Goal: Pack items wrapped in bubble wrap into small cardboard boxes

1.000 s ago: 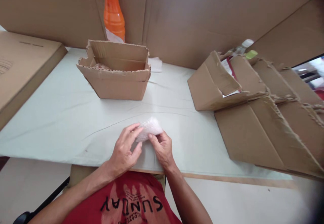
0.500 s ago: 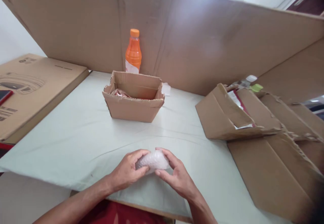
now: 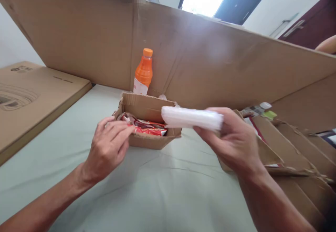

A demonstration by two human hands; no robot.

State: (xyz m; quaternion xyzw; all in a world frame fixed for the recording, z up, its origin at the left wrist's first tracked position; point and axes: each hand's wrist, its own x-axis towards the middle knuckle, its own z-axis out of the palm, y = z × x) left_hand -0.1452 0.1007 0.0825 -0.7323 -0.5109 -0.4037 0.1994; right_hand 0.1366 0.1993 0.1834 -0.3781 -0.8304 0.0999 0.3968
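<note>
My right hand [image 3: 233,137] grips one end of a white bubble-wrapped bundle [image 3: 190,117], raised level and pointing left over the right side of the small cardboard box [image 3: 152,142]. My left hand [image 3: 109,146] is at the box's left front corner, fingers stretched out and bent slightly over its rim; whether they touch the cardboard I cannot tell. Inside the box lie red and white packets [image 3: 151,131] in shiny wrappers. What the bubble wrap covers is hidden.
Behind the box stands an orange bottle [image 3: 144,71] against a tall cardboard wall [image 3: 215,57]. A large flat carton [image 3: 47,95] lies at left. Open cardboard boxes [image 3: 291,148] line the right side, with a clear bottle [image 3: 258,109] behind them. A pale cloth [image 3: 168,190] covers the table.
The bundle has gone from between both hands near the table's front edge up to the box, held by my right hand alone. My left hand has let go and moved to the box's left corner.
</note>
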